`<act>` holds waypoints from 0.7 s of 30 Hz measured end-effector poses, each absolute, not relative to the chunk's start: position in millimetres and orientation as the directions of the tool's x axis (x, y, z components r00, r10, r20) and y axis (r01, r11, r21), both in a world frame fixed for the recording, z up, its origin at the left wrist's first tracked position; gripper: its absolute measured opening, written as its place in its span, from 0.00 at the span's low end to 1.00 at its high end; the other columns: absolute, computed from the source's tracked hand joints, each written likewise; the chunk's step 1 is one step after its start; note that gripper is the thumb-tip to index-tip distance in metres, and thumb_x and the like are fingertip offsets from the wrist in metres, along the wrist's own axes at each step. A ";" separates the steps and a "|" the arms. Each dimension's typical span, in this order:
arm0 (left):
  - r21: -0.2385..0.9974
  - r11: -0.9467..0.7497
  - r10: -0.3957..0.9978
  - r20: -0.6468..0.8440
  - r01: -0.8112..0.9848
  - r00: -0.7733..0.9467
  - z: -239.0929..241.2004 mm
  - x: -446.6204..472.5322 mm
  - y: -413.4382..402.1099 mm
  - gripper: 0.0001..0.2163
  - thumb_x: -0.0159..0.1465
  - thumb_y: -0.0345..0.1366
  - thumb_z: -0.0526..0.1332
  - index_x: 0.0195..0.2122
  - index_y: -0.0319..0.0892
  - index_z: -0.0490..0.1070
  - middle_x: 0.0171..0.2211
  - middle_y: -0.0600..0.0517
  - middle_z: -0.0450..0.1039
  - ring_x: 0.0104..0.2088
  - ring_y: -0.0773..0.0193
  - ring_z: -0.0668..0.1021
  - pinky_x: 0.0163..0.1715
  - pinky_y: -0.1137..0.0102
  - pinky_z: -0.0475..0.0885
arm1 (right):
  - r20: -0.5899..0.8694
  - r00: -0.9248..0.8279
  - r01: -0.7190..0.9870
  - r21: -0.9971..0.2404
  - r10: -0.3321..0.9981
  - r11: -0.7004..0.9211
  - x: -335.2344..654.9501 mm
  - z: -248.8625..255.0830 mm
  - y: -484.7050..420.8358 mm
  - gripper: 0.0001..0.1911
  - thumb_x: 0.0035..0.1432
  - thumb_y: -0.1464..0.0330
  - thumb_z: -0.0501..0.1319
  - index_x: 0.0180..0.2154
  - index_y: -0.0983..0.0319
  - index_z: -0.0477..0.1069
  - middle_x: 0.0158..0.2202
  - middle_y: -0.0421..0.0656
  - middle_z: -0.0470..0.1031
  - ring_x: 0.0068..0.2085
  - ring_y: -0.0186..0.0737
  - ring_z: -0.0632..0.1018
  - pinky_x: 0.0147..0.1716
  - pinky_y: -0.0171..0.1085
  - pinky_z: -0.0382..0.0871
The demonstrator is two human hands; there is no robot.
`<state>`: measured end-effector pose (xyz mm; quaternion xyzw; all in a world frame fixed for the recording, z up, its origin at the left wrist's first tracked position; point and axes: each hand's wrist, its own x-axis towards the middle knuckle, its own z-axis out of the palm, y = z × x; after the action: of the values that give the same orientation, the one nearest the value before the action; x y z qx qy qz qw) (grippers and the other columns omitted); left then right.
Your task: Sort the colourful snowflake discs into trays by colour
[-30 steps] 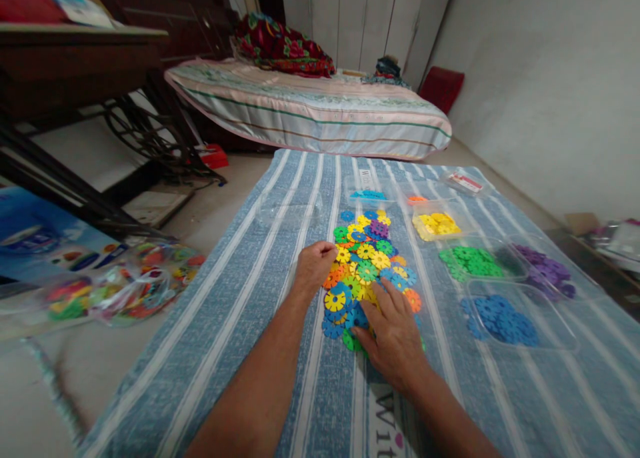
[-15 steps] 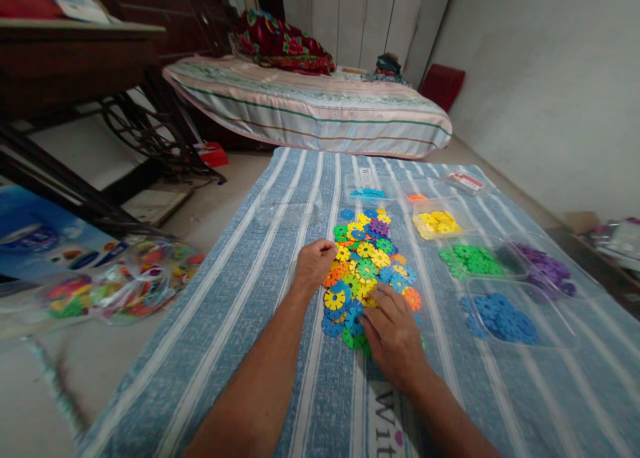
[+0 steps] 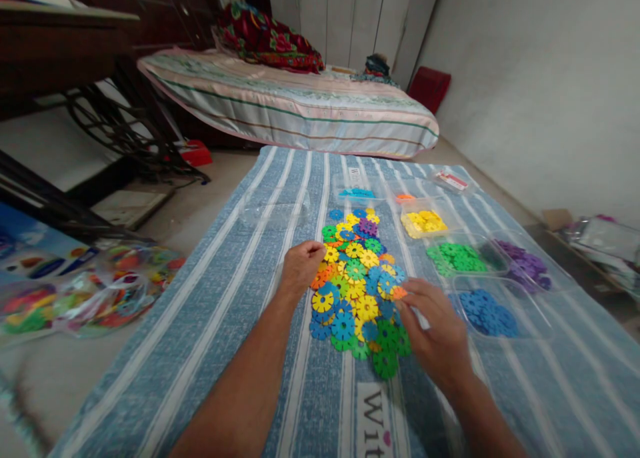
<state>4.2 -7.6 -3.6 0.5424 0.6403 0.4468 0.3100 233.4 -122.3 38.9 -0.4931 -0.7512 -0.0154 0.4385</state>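
Note:
A loose pile of notched plastic snowflake discs (image 3: 355,288) in yellow, blue, green, orange and purple lies on the striped cloth. Along its left edge rests my left hand (image 3: 301,266), fingers closed together; whatever they may hold cannot be made out. My right hand (image 3: 434,321) is at the pile's right side, thumb and fingers pinched on an orange snowflake disc (image 3: 399,293). To the right stand clear plastic boxes with sorted discs: blue discs (image 3: 487,313), green discs (image 3: 457,257), purple discs (image 3: 525,265) and yellow discs (image 3: 424,223).
Farther back are a box with light-blue pieces (image 3: 356,193), a few orange discs (image 3: 405,197), a clear box (image 3: 275,208) and a small card-labelled box (image 3: 451,181). Bags of colourful pieces (image 3: 100,291) lie on the floor at left. A bed (image 3: 300,111) stands beyond the table.
My right hand has moved right from the middle of the pile and now pinches an orange disc. My left hand stays at the pile's left edge. The view has shifted slightly.

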 end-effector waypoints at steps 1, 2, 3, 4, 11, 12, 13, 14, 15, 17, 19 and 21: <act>0.906 0.012 0.972 0.089 0.422 -0.219 -3.5 4.2 -7.5 0.09 0.52 0.39 0.59 0.29 0.41 0.75 0.25 0.55 0.76 0.28 0.66 0.76 0.31 0.74 0.69 | 0.670 -0.108 0.775 -0.406 0.734 0.484 243.6 41.8 -120.6 0.04 0.57 0.71 0.58 0.33 0.60 0.71 0.39 0.46 0.75 0.45 0.43 0.74 0.47 0.48 0.69; 0.904 0.010 0.972 0.093 0.427 -0.218 -3.6 4.1 -7.3 0.09 0.52 0.39 0.59 0.29 0.41 0.75 0.26 0.55 0.76 0.29 0.66 0.76 0.31 0.74 0.69 | 0.666 -0.086 0.795 -0.402 0.741 0.454 253.3 44.2 -118.8 0.04 0.57 0.70 0.58 0.32 0.60 0.71 0.39 0.46 0.75 0.45 0.43 0.75 0.47 0.48 0.69; 0.902 0.006 0.971 0.098 0.431 -0.217 -3.8 3.9 -7.1 0.09 0.52 0.39 0.59 0.29 0.41 0.75 0.26 0.55 0.76 0.29 0.65 0.76 0.31 0.74 0.69 | 0.663 -0.066 0.812 -0.399 0.746 0.426 262.1 46.0 -117.2 0.04 0.57 0.68 0.58 0.31 0.60 0.71 0.39 0.46 0.75 0.44 0.43 0.75 0.47 0.48 0.69; 0.901 0.002 0.971 0.103 0.433 -0.217 -4.2 3.7 -6.9 0.09 0.52 0.39 0.59 0.28 0.41 0.75 0.26 0.54 0.76 0.29 0.65 0.76 0.31 0.74 0.69 | 0.661 -0.050 0.825 -0.395 0.748 0.404 269.8 47.3 -115.8 0.05 0.57 0.67 0.58 0.30 0.60 0.71 0.38 0.46 0.75 0.44 0.43 0.75 0.47 0.48 0.69; 0.905 -0.007 0.971 0.108 0.424 -0.214 -6.3 2.6 -6.1 0.09 0.52 0.39 0.59 0.29 0.42 0.75 0.25 0.54 0.76 0.30 0.65 0.76 0.30 0.74 0.69 | 0.624 0.065 0.865 -0.424 0.779 0.268 303.6 51.7 -115.4 0.10 0.56 0.61 0.59 0.29 0.60 0.72 0.37 0.46 0.76 0.41 0.42 0.77 0.45 0.46 0.69; 0.907 -0.004 0.971 0.104 0.421 -0.215 -6.0 2.7 -6.4 0.09 0.52 0.39 0.59 0.29 0.42 0.75 0.25 0.54 0.76 0.30 0.65 0.76 0.30 0.74 0.69 | 0.615 0.094 0.865 -0.440 0.783 0.242 308.0 52.9 -116.2 0.11 0.56 0.60 0.58 0.29 0.60 0.72 0.37 0.46 0.76 0.40 0.42 0.77 0.45 0.45 0.69; 0.909 -0.001 0.971 0.100 0.417 -0.215 -5.4 2.9 -6.7 0.09 0.52 0.39 0.59 0.29 0.42 0.75 0.25 0.54 0.76 0.30 0.65 0.76 0.30 0.74 0.69 | 0.606 0.129 0.861 -0.461 0.785 0.214 312.8 54.4 -117.2 0.12 0.55 0.59 0.58 0.28 0.60 0.73 0.36 0.45 0.77 0.39 0.42 0.77 0.44 0.45 0.69; 0.911 0.002 0.972 0.095 0.413 -0.216 -4.6 3.2 -7.1 0.09 0.52 0.40 0.59 0.29 0.41 0.75 0.25 0.55 0.76 0.29 0.65 0.76 0.30 0.74 0.69 | 0.596 0.173 0.854 -0.488 0.784 0.182 317.7 56.2 -118.3 0.13 0.55 0.58 0.59 0.28 0.60 0.73 0.36 0.45 0.77 0.39 0.42 0.77 0.43 0.44 0.70; 0.913 0.006 0.972 0.090 0.407 -0.217 -3.8 3.5 -7.6 0.09 0.51 0.40 0.59 0.29 0.41 0.75 0.25 0.55 0.76 0.29 0.65 0.76 0.30 0.74 0.70 | 0.584 0.225 0.842 -0.519 0.780 0.145 322.5 58.2 -119.6 0.14 0.54 0.57 0.59 0.28 0.60 0.73 0.35 0.44 0.77 0.38 0.43 0.78 0.43 0.43 0.70; 0.917 0.012 0.972 0.082 0.399 -0.220 -2.3 4.0 -8.3 0.09 0.51 0.40 0.59 0.29 0.41 0.75 0.25 0.55 0.76 0.28 0.65 0.76 0.29 0.74 0.70 | 0.541 0.347 0.809 -0.586 0.766 0.048 330.7 62.7 -122.6 0.15 0.52 0.55 0.60 0.28 0.60 0.75 0.33 0.44 0.78 0.37 0.44 0.78 0.41 0.43 0.70; 0.916 0.013 0.972 0.082 0.401 -0.218 -1.8 4.1 -8.5 0.09 0.51 0.40 0.59 0.29 0.41 0.74 0.25 0.55 0.76 0.28 0.65 0.76 0.30 0.74 0.70 | 0.482 0.454 0.756 -0.654 0.749 -0.037 335.0 66.9 -125.5 0.16 0.49 0.54 0.61 0.29 0.60 0.76 0.30 0.43 0.78 0.35 0.45 0.78 0.40 0.43 0.70; 0.910 0.005 0.973 0.092 0.416 -0.214 -2.5 3.6 -8.0 0.09 0.52 0.40 0.59 0.29 0.42 0.75 0.25 0.55 0.76 0.29 0.65 0.76 0.30 0.74 0.70 | 0.419 0.501 0.700 -0.710 0.757 -0.070 333.0 70.2 -127.1 0.17 0.47 0.53 0.62 0.30 0.60 0.77 0.28 0.42 0.78 0.33 0.45 0.78 0.36 0.42 0.71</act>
<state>3.6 -8.0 -2.5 0.5446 0.6373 0.4480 0.3108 333.0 -127.1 70.2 -0.7309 -0.4986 0.0306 0.4651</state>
